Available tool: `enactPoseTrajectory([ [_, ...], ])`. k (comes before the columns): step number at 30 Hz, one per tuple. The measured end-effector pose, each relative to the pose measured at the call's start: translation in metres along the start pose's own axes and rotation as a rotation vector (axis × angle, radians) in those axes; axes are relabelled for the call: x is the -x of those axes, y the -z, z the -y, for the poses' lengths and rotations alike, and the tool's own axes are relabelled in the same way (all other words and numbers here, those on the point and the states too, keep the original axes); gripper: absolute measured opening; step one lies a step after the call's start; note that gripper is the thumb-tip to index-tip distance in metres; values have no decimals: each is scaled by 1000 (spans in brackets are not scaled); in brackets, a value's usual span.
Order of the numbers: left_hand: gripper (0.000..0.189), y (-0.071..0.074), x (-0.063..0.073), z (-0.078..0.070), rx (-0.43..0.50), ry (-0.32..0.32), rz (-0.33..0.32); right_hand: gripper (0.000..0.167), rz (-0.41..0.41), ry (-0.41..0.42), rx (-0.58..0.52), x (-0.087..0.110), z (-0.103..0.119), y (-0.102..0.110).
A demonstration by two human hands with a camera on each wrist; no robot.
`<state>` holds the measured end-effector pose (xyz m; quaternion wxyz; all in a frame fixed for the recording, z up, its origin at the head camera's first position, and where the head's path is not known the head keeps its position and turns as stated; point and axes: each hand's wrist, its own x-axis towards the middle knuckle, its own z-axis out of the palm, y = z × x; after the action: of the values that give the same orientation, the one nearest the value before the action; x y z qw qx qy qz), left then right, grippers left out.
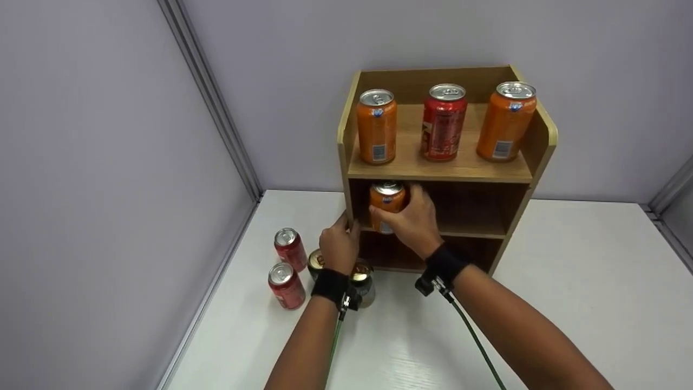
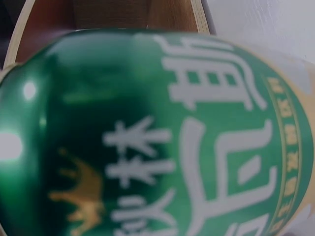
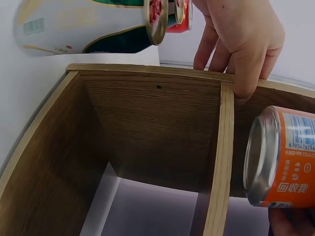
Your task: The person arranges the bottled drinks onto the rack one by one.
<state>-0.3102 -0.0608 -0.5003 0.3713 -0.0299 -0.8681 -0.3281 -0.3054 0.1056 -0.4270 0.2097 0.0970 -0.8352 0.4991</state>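
Note:
My right hand (image 1: 417, 221) grips an orange soda can (image 1: 385, 201) in the left part of the middle compartment of a small wooden shelf (image 1: 441, 177). In the right wrist view, the orange can (image 3: 295, 157) shows its silver base beside the shelf board; that hand's fingertips are at the lower right corner. With thumb inside and fingers outside, my left hand (image 1: 340, 246) pinches the shelf's left side panel. Close below its wrist stand two green cans, the nearer green can (image 1: 364, 287) partly hidden; a green can (image 2: 147, 132) fills most of the left wrist view.
On the top tier stand an orange can (image 1: 377, 130), a red can (image 1: 444, 124) and another orange can (image 1: 507, 123). Two red cans (image 1: 287, 290) stand on the white table (image 1: 584, 260) left of the shelf. Walls rise behind and to the left.

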Motion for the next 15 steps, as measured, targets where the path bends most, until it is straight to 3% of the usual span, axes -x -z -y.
enactPoseTrajectory([
  [5, 11, 0, -2, -4, 9, -20, 4, 90, -5, -33, -11, -8, 1, -5],
  [15, 10, 2, -2, -3, 14, 24, 13, 92, 40, -66, -64, -21, -1, -23],
])
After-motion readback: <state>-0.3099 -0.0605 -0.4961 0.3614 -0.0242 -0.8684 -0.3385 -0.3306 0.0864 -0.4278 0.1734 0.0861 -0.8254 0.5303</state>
